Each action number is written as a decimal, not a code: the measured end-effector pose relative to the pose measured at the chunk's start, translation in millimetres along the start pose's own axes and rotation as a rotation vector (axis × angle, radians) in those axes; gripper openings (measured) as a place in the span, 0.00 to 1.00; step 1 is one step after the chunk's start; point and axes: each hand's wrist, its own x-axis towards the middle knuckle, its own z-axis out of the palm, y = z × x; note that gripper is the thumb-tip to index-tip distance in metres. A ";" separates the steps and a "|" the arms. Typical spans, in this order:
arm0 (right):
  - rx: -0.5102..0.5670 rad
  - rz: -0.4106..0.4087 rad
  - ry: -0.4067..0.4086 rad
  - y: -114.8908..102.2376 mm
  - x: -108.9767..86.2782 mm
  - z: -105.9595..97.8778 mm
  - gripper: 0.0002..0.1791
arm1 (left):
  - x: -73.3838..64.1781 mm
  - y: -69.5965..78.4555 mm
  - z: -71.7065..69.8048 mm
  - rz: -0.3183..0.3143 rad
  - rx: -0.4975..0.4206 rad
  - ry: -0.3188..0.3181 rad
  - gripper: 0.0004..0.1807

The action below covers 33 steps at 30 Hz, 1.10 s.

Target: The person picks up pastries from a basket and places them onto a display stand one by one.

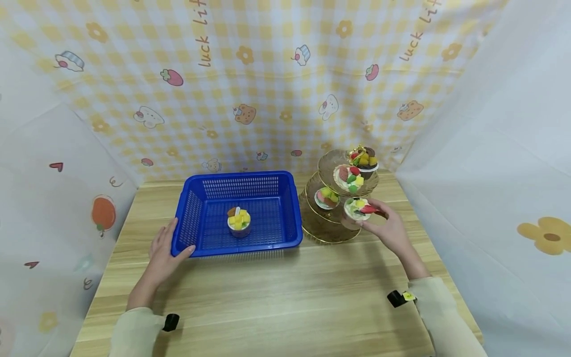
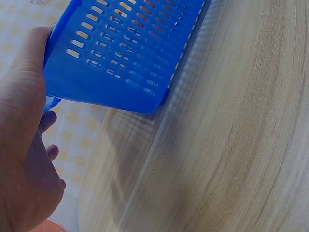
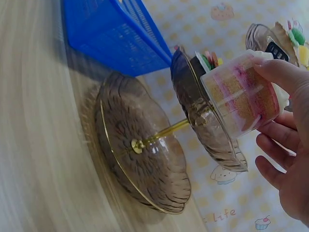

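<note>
My right hand (image 1: 390,230) pinches a small cake in a clear cup (image 1: 354,210) between thumb and fingers, beside the middle tier of a three-tier stand (image 1: 332,232). The right wrist view shows pink and tan layers in the held cup cake (image 3: 241,94). At the front left corner of a blue plastic basket (image 1: 267,245), my left hand (image 1: 162,255) grips the rim, its thumb over the front edge and fingers along the left side. Inside the basket sits a cup cake with yellow cubes on top (image 1: 239,222).
On the stand's top tier are a fruit-topped tart (image 1: 348,179) and a dark cup cake (image 1: 367,161). The middle tier bears another cup cake (image 1: 327,198). A yellow checked cloth (image 1: 267,89) hangs behind the wooden table (image 1: 276,302).
</note>
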 end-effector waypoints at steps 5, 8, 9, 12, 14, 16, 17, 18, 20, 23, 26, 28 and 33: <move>0.020 0.001 -0.012 4.3 10.7 -0.1 0.38 | 0.0 -0.3 0.5 -0.004 -0.006 -0.002 0.54; 0.019 0.006 -0.008 7.9 18.0 0.5 0.38 | -0.1 -0.2 0.8 -0.006 -0.011 -0.007 0.54; 0.014 0.009 -0.005 9.5 20.4 0.8 0.38 | 0.0 -0.1 0.8 -0.007 -0.012 -0.007 0.54; 0.001 0.012 0.009 13.8 27.3 1.8 0.37 | 0.1 0.0 0.7 -0.008 -0.015 -0.008 0.54; -0.008 0.008 0.016 16.2 31.1 2.7 0.36 | 0.3 0.1 0.5 -0.007 -0.014 -0.005 0.54; -0.017 0.008 0.024 17.6 34.0 3.6 0.35 | 0.2 0.2 0.4 -0.005 -0.016 -0.004 0.54; -0.023 0.010 0.026 18.4 35.2 4.2 0.34 | 0.2 0.2 0.5 -0.004 -0.018 -0.004 0.54; -0.026 0.009 0.030 19.2 36.6 4.7 0.34 | 0.4 0.0 0.5 -0.003 -0.018 -0.002 0.54; -0.030 0.008 0.037 21.9 39.3 5.9 0.35 | 0.4 -0.4 0.6 -0.002 -0.020 -0.003 0.54; -0.025 -0.001 0.055 26.5 43.8 8.4 0.34 | 1.1 -1.2 0.8 0.002 -0.022 -0.002 0.54; -0.018 -0.009 0.066 28.9 46.8 10.3 0.35 | 1.5 -2.1 1.3 0.002 -0.022 0.000 0.54; -0.015 -0.004 0.067 29.4 47.8 11.1 0.35 | 1.6 -2.6 1.7 0.002 -0.022 0.001 0.54; -0.024 -0.005 0.077 32.2 50.1 13.9 0.36 | 1.4 -3.0 2.0 0.001 -0.015 0.005 0.54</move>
